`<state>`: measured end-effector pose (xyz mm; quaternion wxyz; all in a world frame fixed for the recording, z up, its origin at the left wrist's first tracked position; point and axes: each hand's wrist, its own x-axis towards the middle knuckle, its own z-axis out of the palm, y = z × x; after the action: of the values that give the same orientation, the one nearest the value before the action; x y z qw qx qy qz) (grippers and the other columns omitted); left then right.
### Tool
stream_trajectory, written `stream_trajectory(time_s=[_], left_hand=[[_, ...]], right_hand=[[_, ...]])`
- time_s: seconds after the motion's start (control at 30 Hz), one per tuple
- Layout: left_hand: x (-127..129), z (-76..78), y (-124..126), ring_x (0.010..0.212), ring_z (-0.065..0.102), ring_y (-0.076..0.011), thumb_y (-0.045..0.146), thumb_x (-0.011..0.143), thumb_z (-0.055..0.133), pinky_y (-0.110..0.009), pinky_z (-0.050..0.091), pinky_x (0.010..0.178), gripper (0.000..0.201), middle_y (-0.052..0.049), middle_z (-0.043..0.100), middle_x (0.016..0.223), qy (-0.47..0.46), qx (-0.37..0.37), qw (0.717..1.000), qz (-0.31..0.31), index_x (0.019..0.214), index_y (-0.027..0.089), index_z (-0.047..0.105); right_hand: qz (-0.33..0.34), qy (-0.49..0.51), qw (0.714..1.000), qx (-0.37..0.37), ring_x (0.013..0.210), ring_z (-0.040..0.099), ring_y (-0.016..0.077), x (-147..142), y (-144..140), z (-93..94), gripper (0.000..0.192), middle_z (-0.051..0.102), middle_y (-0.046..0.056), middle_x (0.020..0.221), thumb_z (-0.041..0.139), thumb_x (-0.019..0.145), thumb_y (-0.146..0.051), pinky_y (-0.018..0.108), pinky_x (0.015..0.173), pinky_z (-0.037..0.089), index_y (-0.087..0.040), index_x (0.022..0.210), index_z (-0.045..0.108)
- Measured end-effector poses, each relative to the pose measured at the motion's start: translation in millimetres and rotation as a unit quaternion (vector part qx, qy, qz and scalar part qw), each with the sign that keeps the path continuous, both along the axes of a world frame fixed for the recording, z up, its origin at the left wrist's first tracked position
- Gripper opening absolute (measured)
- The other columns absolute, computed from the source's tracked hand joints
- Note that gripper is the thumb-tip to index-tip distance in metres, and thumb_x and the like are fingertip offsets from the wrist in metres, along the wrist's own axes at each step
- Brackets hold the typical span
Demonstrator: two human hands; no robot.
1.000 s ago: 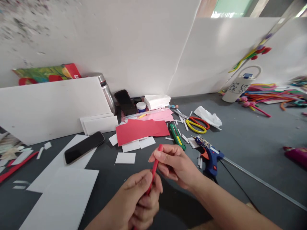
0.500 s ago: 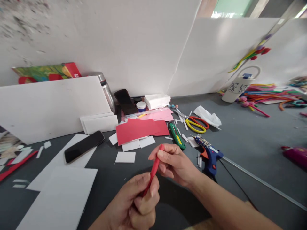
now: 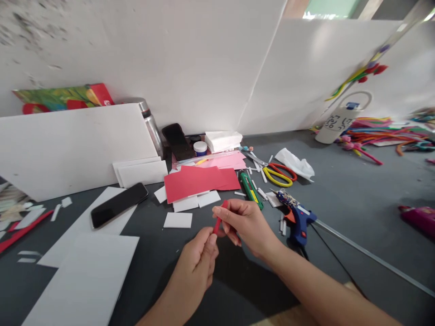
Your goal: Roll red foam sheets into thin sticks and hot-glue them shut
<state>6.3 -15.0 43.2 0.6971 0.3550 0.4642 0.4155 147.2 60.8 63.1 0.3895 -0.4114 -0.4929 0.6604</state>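
Note:
Between my two hands is a thin red rolled stick [image 3: 218, 222], tilted, its upper end leaning to the right. My left hand [image 3: 200, 256] is closed around its lower part, thumb on top. Near the top, my right hand [image 3: 246, 224] pinches it between thumb and fingers. Whether the stick is paper or foam I cannot tell. Behind the hands lie red sheets [image 3: 192, 183] over white cards, with a single white card [image 3: 177, 220] in front of them. A green utility knife [image 3: 250, 189] lies just beyond my right hand.
A blue glue gun [image 3: 299, 224] with a long clear stick lies at right, near scissors [image 3: 278, 174] and crumpled tissue [image 3: 295, 164]. At left are a phone [image 3: 119, 205] and white sheets [image 3: 84, 276]. A white board [image 3: 78, 149] leans at the back left; a white bottle [image 3: 338, 122] stands far right.
My left hand has turned so its back shows more, and its grip sits higher on the red stick. Both hands are slightly farther from me, and less of the stick shows.

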Motion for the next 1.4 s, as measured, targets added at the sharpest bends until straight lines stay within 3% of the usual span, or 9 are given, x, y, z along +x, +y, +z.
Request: stream_trajectory(time_s=[0.2, 0.33, 0.53, 0.67, 0.8, 1.07, 1.23, 1.33, 1.4], left_hand=[[-15.0, 8.2, -0.8, 0.041, 0.008, -0.0028, 0.04, 0.1, 0.05, -0.01, 0.021, 0.029, 0.027, 0.011, 0.024, 0.059, -0.276, -0.092, 0.953, -0.084, 0.103, 0.017, 0.064], [-21.0, 4.8, -0.7, 0.041, 0.007, -0.0028, 0.038, 0.099, 0.053, -0.01, 0.022, 0.029, 0.028, 0.011, 0.023, 0.059, -0.351, -0.109, 0.921, -0.129, 0.108, 0.015, 0.065], [-6.4, 2.6, -3.2, 0.041, 0.015, -0.0043, 0.051, 0.098, 0.05, -0.012, 0.025, 0.029, 0.034, 0.011, 0.026, 0.061, -0.081, -0.005, 0.995, -0.052, 0.107, 0.019, 0.057], [-2.9, -4.2, -6.2, 0.039, 0.025, -0.004, 0.056, 0.1, 0.038, -0.014, 0.03, 0.033, 0.04, 0.01, 0.03, 0.062, 0.148, 0.099, 0.984, -0.027, 0.107, 0.019, 0.053], [-4.9, -9.5, -7.2, 0.035, 0.031, -0.0039, 0.055, 0.101, 0.032, -0.016, 0.032, 0.033, 0.04, 0.009, 0.037, 0.063, 0.2, 0.117, 0.972, -0.031, 0.107, 0.02, 0.051], [-6.0, 5.5, -2.7, 0.037, 0.014, -0.0031, 0.056, 0.095, 0.052, -0.012, 0.029, 0.027, 0.037, 0.012, 0.024, 0.057, -0.064, 0.011, 0.997, -0.038, 0.083, 0.021, 0.048], [-22.4, 4.9, -2.4, 0.037, 0.005, -0.0016, 0.045, 0.099, 0.052, -0.008, 0.02, 0.027, 0.026, 0.012, 0.024, 0.057, -0.326, -0.105, 0.931, -0.127, 0.096, 0.02, 0.057], [-26.8, 2.8, -1.0, 0.037, 0.002, -0.0012, 0.044, 0.098, 0.054, -0.009, 0.016, 0.027, 0.024, 0.012, 0.023, 0.057, -0.373, -0.12, 0.906, -0.16, 0.097, 0.02, 0.057], [-24.1, 4.3, 0.9, 0.038, 0.003, -0.002, 0.047, 0.097, 0.053, -0.01, 0.013, 0.028, 0.027, 0.012, 0.022, 0.056, -0.32, -0.105, 0.931, -0.14, 0.096, 0.02, 0.056]], right_hand=[[0.047, 0.106, 0.992, -0.042, 0.034, 0.034, 0.0016, 5.8, 4.3, 1.3, 0.031, 0.052, -0.007, 0.047, 0.079, 0.078, -0.042, 0.015, 0.034, 0.021, -0.014, 0.074, 0.067], [0.103, 0.163, 0.979, -0.07, 0.032, 0.031, 0.0013, 8.8, 7.4, -1.6, 0.031, 0.051, -0.007, 0.045, 0.078, 0.079, -0.043, 0.016, 0.034, 0.019, -0.014, 0.074, 0.07], [0.042, 0.102, 0.993, -0.046, 0.036, 0.046, 0.0054, 5.8, 6.4, -3.6, 0.033, 0.051, -0.005, 0.046, 0.079, 0.077, -0.042, 0.016, 0.033, 0.018, -0.013, 0.067, 0.067], [0.006, 0.059, 0.998, -0.024, 0.036, 0.046, 0.0057, 3.3, 2.3, 0.1, 0.036, 0.052, -0.005, 0.046, 0.081, 0.074, -0.043, 0.016, 0.033, 0.021, -0.014, 0.064, 0.063], [0.03, 0.035, 0.999, -0.023, 0.036, 0.042, 0.0046, 2.8, 1.2, 2.5, 0.035, 0.053, -0.005, 0.047, 0.078, 0.077, -0.046, 0.016, 0.033, 0.024, -0.014, 0.069, 0.064], [0.138, 0.075, 0.987, -0.044, 0.042, 0.046, 0.0064, 4.3, -0.3, 2.8, 0.036, 0.049, -0.005, 0.051, 0.064, 0.091, -0.048, 0.016, 0.037, 0.021, -0.013, 0.081, 0.067], [0.209, 0.138, 0.966, -0.061, 0.04, 0.032, 0.0024, 11.7, 3.2, 1.9, 0.032, 0.046, -0.007, 0.053, 0.064, 0.092, -0.044, 0.017, 0.038, 0.015, -0.013, 0.087, 0.069], [0.221, 0.162, 0.961, -0.05, 0.04, 0.033, 0.0024, 12.4, 3.3, -1.0, 0.027, 0.048, -0.007, 0.053, 0.068, 0.09, -0.04, 0.016, 0.038, 0.02, -0.013, 0.089, 0.069], [0.194, 0.141, 0.97, -0.034, 0.039, 0.035, 0.0025, 10.5, 2.6, -3.1, 0.027, 0.051, -0.006, 0.053, 0.068, 0.09, -0.039, 0.016, 0.036, 0.021, -0.013, 0.087, 0.069]])
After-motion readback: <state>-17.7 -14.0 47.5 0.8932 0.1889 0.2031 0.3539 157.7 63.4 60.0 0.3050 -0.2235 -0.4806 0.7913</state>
